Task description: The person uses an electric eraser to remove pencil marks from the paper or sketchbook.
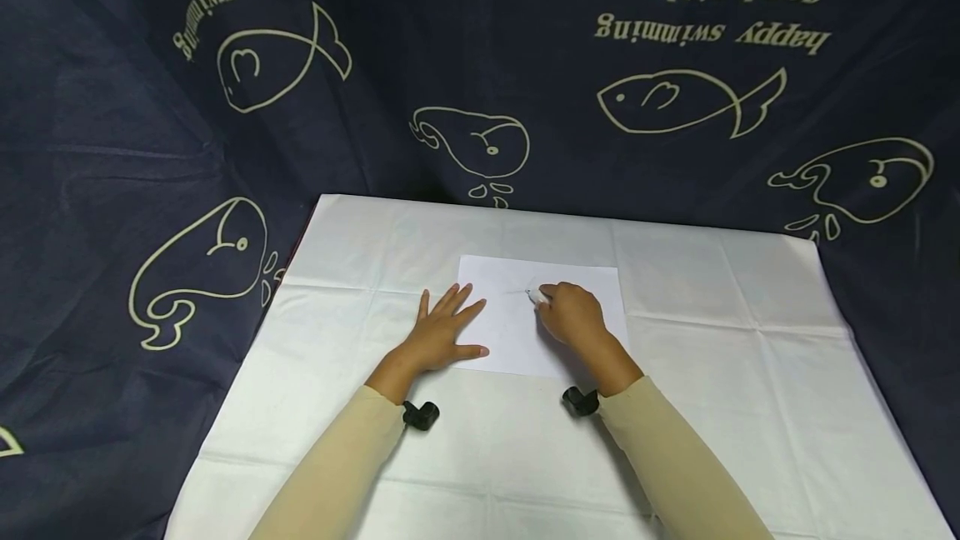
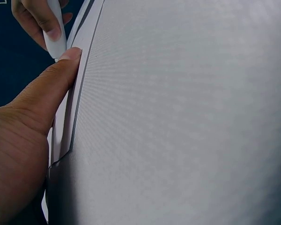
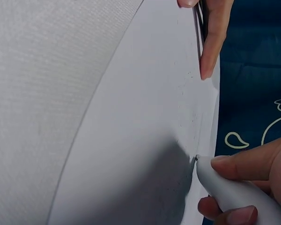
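A sheet of white paper (image 1: 517, 348) lies on the cloth-covered table. My left hand (image 1: 441, 332) rests on its left side with the fingers spread, thumb (image 2: 47, 89) along the near edge. In my right hand (image 1: 573, 313) I grip a smooth white electric eraser (image 3: 239, 194), thick-bodied and tapering to a small tip. That tip, darkened at its end, meets the paper right of the sheet's middle. Faint grey marks (image 1: 516, 292) run beside it, and small dark crumbs (image 3: 191, 75) are scattered over the sheet in the right wrist view.
A creased white cloth (image 1: 712, 407) covers the table around the paper. Behind the far edge hangs a dark blue curtain (image 1: 555, 165) printed with fish and whales. Black camera mounts (image 1: 422, 416) sit at both wrists.
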`<state>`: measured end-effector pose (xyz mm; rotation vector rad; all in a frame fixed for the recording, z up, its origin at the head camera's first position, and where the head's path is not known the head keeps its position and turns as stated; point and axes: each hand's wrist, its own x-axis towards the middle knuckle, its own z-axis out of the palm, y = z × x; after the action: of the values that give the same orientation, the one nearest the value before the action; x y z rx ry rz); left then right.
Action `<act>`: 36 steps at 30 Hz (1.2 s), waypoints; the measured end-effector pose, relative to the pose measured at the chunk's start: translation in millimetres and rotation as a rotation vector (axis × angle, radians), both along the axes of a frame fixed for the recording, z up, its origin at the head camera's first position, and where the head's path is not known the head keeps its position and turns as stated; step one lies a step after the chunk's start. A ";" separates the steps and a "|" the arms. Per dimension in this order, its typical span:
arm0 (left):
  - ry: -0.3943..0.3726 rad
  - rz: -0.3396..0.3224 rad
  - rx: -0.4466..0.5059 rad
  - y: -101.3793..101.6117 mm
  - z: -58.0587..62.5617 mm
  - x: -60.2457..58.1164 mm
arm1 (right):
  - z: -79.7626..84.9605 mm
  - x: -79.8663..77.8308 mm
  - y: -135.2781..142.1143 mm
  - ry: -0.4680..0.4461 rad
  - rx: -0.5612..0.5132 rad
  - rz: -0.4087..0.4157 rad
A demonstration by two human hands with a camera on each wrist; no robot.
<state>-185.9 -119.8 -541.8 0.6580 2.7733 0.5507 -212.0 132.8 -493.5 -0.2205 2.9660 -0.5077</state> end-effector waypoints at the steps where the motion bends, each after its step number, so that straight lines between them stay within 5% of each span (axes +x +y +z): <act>1: -0.002 0.000 0.001 0.1 0.2 0.1 | -0.5 0.0 -0.2 0.002 -0.001 0.000; 36: -0.013 -0.006 0.010 -0.7 4.3 0.4 | -0.4 0.3 -6.6 -0.003 0.030 0.059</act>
<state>-185.5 -120.5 -537.5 0.6627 2.7575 0.5655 -211.7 126.2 -493.9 -0.3024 2.9517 -0.4561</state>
